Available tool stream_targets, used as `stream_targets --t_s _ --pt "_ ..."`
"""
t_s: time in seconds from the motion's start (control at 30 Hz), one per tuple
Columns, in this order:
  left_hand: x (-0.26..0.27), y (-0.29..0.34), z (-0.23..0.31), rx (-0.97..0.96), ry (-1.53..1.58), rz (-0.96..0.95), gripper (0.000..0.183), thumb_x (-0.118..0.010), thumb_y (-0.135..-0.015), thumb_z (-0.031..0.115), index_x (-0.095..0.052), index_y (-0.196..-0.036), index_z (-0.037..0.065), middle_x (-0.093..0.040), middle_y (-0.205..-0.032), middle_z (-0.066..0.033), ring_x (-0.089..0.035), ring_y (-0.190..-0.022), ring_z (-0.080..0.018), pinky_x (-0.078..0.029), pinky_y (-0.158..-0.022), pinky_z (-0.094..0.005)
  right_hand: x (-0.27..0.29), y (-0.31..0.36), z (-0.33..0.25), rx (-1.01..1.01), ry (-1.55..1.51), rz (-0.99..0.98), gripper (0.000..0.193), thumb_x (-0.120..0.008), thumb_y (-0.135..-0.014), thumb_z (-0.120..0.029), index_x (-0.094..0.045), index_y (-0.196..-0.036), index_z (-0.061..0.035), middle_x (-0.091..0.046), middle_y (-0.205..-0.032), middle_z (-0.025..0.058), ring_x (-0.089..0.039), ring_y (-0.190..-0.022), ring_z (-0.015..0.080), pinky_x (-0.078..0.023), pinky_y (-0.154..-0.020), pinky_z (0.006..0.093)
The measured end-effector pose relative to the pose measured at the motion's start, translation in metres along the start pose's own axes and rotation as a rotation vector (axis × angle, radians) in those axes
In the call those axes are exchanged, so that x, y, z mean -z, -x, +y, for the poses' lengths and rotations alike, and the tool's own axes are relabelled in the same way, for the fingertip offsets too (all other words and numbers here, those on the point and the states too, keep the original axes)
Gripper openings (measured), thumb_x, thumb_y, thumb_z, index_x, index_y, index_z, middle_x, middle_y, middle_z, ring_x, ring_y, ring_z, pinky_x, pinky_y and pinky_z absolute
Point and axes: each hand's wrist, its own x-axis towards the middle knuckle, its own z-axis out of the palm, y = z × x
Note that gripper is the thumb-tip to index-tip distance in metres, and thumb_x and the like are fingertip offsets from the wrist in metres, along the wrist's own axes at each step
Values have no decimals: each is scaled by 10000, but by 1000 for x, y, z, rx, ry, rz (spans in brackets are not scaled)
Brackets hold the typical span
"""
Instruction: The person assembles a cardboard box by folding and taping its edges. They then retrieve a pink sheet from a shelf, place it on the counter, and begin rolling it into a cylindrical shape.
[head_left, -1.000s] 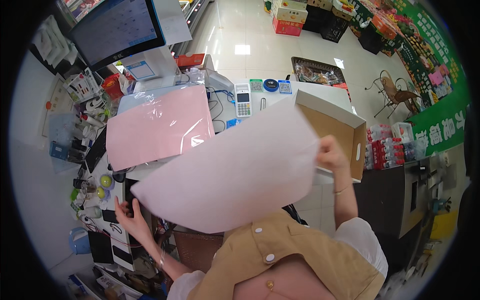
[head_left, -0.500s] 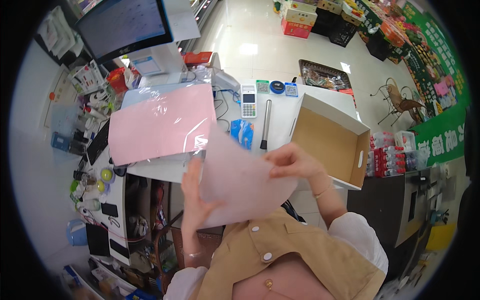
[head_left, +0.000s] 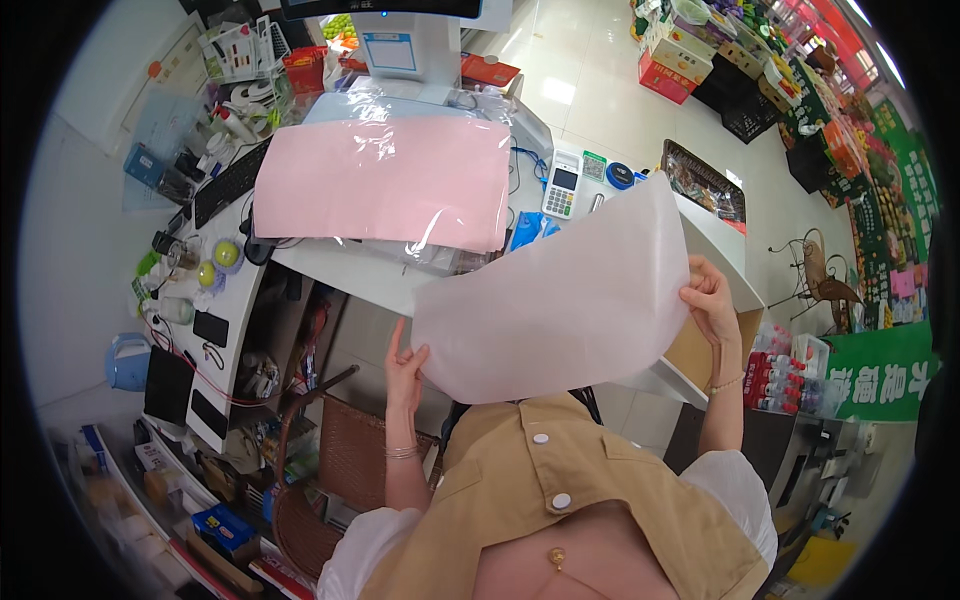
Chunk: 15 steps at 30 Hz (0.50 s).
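A pale pink sheet of wrapping paper [head_left: 560, 310] hangs spread between my two hands, bowed in the middle, above the near edge of the counter. At its left edge, my left hand [head_left: 404, 378] pinches it with the thumb while a finger points upward. The sheet's right edge is gripped by my right hand [head_left: 712, 305] between thumb and fingers. Beyond it on the counter lies a stack of pink sheets [head_left: 385, 180] in clear, shiny plastic. Partly behind the held sheet is a white-sided open cardboard box [head_left: 700, 350] with a brown inside.
A card terminal [head_left: 563, 185], a blue packet [head_left: 533, 229] and a round blue item [head_left: 620, 176] sit at the counter's far side. To the left are a keyboard [head_left: 230, 183] and a phone [head_left: 211, 328]. A brown wicker chair [head_left: 365, 455] stands lower left.
My hands have moved apart, the right one to the right, stretching the sheet wide. It now covers much of the box. The view has shifted, so the counter things appear higher and further right.
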Motion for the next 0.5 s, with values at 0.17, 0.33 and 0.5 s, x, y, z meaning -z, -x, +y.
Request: stream_targets --t_s 0.17,0.33,0.5 --pt "7 14 26 -142 -82 13 667 -614 -809 -127 -384 -1416 24 -632 -1122 -112 -601 -874 -105 -497 -827 -252 1 -12 7 -57 126 36 525 -663 -806 8 -421 -1265 -73 -680 -999 137 -663 -859 165 -528 -769 273" --pt "50 27 40 -167 -276 91 461 -673 -785 -89 -583 -1235 -39 -531 -847 36 -487 -741 -33 -408 -730 -157 -5 -19 26 39 300 109 429 -651 -810 39 -424 -1149 -94 -650 -809 66 -615 -724 95 -459 -623 200" --pt "64 45 68 -274 -230 124 393 -665 -813 -74 -591 -1199 -66 -637 -944 -45 -552 -780 -47 -438 -750 -176 -6 -20 34 94 409 80 191 -659 -807 43 -583 -959 -44 -633 -754 16 -572 -695 47 -427 -609 174"
